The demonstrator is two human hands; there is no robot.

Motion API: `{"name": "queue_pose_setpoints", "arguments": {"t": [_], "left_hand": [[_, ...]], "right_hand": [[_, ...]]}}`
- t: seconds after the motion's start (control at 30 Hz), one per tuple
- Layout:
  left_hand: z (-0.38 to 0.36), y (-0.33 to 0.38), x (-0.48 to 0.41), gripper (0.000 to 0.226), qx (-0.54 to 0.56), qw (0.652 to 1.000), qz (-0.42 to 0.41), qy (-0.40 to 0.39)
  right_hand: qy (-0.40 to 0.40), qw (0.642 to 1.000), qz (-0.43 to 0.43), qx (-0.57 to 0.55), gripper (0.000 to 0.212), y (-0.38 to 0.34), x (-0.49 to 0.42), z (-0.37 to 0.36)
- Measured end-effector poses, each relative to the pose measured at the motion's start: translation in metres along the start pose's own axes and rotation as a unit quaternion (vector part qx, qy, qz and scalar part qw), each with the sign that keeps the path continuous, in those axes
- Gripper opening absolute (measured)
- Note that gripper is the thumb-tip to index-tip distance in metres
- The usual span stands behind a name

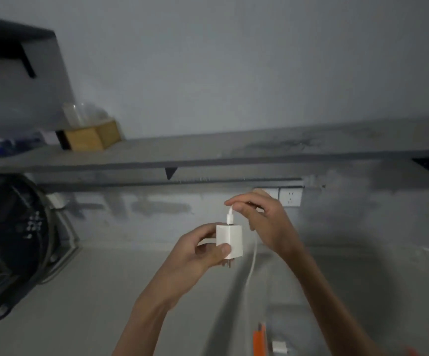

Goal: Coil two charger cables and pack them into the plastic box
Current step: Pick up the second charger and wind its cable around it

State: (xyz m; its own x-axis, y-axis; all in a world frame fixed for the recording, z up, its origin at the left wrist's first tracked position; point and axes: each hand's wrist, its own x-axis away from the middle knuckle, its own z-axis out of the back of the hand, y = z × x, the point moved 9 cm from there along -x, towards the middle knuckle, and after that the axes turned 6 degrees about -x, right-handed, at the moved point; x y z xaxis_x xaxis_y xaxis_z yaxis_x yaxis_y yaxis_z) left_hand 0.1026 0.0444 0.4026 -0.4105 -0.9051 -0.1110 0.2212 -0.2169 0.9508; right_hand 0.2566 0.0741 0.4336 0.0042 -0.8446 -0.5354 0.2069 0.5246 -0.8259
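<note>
My left hand (203,249) grips a white charger block (230,241) in mid-air above the grey table, prongs pointing down. My right hand (262,219) pinches the white cable plug (230,216) that sits in the top of the block. The white cable (252,265) hangs down from the right hand toward the table. At the bottom edge lies a clear plastic box (283,327), blurred, with an orange strip (259,341) and a second white charger piece (279,346) by it.
A grey shelf (234,150) runs along the wall above the table, holding a wooden box (91,137) with clear containers. A white wall socket (290,197) sits behind my right hand. A dark round object (15,240) fills the left side.
</note>
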Motion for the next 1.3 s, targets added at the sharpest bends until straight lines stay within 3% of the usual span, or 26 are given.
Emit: {"name": "queue_pose_setpoints", "arguments": {"t": [0.07,0.17,0.37,0.47,0.53,0.6,0.67,0.7,0.73,0.83,0.93,1.07,1.2,1.3], "left_hand": [[-0.010,0.042,-0.006,0.028,-0.013,0.999,-0.044,0.001],[-0.024,0.092,-0.019,0.034,0.051,0.996,-0.074,0.030],[-0.058,0.141,-0.054,0.027,0.224,0.973,-0.061,0.013],[-0.075,0.133,-0.074,0.022,0.381,0.924,0.006,0.014],[-0.085,0.121,-0.091,0.020,0.415,0.909,0.031,0.025],[-0.099,0.105,-0.104,0.019,0.379,0.924,0.050,0.028],[-0.115,0.090,-0.112,0.018,0.301,0.952,0.051,0.027],[-0.123,0.084,-0.114,0.018,0.265,0.963,0.047,0.027],[-0.130,0.077,-0.114,0.020,0.244,0.969,0.044,0.023],[-0.156,0.065,-0.107,0.025,0.223,0.973,0.047,-0.025],[-0.176,0.073,-0.088,0.016,0.134,0.985,-0.003,-0.108],[-0.176,0.103,-0.057,0.018,0.041,0.987,-0.074,-0.134],[-0.161,0.139,-0.030,0.017,0.010,0.978,-0.156,-0.142],[-0.153,0.150,-0.030,0.020,-0.027,0.974,-0.177,-0.142]], "right_hand": [[0.021,0.998,0.021,-0.047,0.017,-0.026,-0.011,0.019],[0.051,0.986,-0.039,-0.155,0.024,-0.027,-0.019,0.038],[0.039,0.973,-0.143,-0.175,0.007,0.013,0.026,0.054],[0.027,0.991,-0.132,0.001,0.027,0.020,0.064,0.067],[-0.012,0.984,-0.147,0.103,0.029,0.020,0.086,0.071],[-0.025,0.968,-0.164,0.188,0.030,0.011,0.102,0.081],[-0.002,0.932,-0.054,0.358,0.025,-0.027,0.103,0.095],[0.008,0.910,0.002,0.415,0.035,-0.047,0.104,0.101],[-0.002,0.897,0.036,0.440,0.044,-0.061,0.105,0.105],[-0.026,0.861,0.118,0.495,0.029,-0.095,0.097,0.121],[-0.041,0.838,0.161,0.521,0.028,-0.120,0.069,0.142],[-0.053,0.867,0.145,0.475,0.021,-0.142,0.037,0.181],[-0.037,0.962,0.106,0.247,0.005,-0.137,0.019,0.210],[-0.049,0.992,0.049,0.102,0.020,-0.099,0.015,0.205]]}}
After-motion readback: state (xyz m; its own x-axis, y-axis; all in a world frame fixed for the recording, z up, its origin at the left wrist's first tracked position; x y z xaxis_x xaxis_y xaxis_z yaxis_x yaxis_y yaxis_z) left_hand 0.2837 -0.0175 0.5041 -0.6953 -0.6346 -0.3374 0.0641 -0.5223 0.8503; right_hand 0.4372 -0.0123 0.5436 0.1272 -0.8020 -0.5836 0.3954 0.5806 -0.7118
